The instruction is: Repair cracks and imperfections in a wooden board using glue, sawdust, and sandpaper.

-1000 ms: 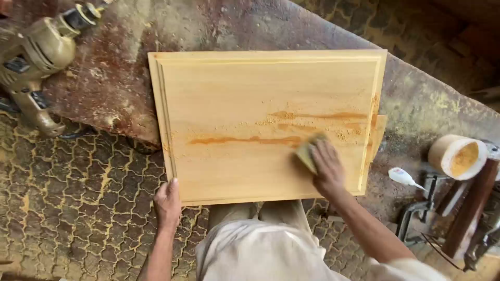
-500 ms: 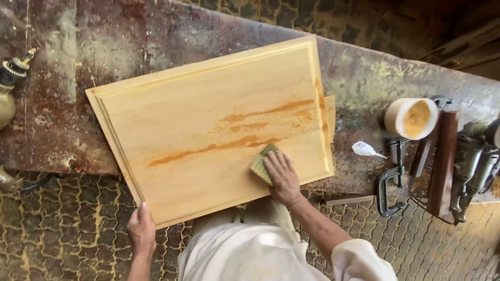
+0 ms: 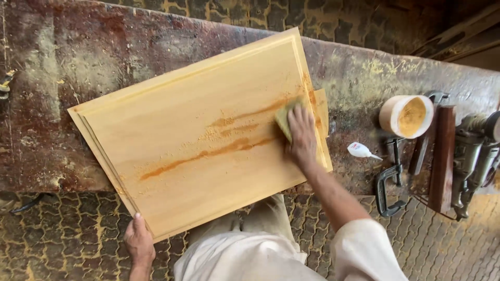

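Head view, panel: a pale wooden panel [image 3: 198, 135] with a raised border lies flat and slanted on the counter [image 3: 73, 57], its near corner hanging out over the counter's front edge above the paved floor [image 3: 57, 234].
Head view, stain: orange-brown streaks [image 3: 219, 145] run across the middle of the panel, from the lower left up toward the right edge.
Head view, right hand: the right hand [image 3: 301, 136] lies palm down near the panel's right edge, fingers spread flat, pressing a yellowish sponge [image 3: 285, 115] onto the wood at the upper end of the streaks.
Head view, left hand: the left hand [image 3: 138, 240] is closed around the panel's overhanging near corner, thumb on top, fingers tucked under the edge.
Head view, clothing: a light-coloured sleeve [image 3: 364, 250] covers the right upper arm, and light cloth sits below the panel.
Head view, right of the panel: a small white squeeze bottle [image 3: 360, 151] lies on the counter just beside the panel; past it a round tub [image 3: 406, 115] holds an orange-yellow paste.
Head view, tools: a dark metal clamp [image 3: 388, 182] lies near the counter's front edge, with a dark wooden block [image 3: 441, 156] beside it and a power tool [image 3: 471, 156] at the far right.
Head view, counter surface: worn, rust-brown, dusted with pale sawdust.
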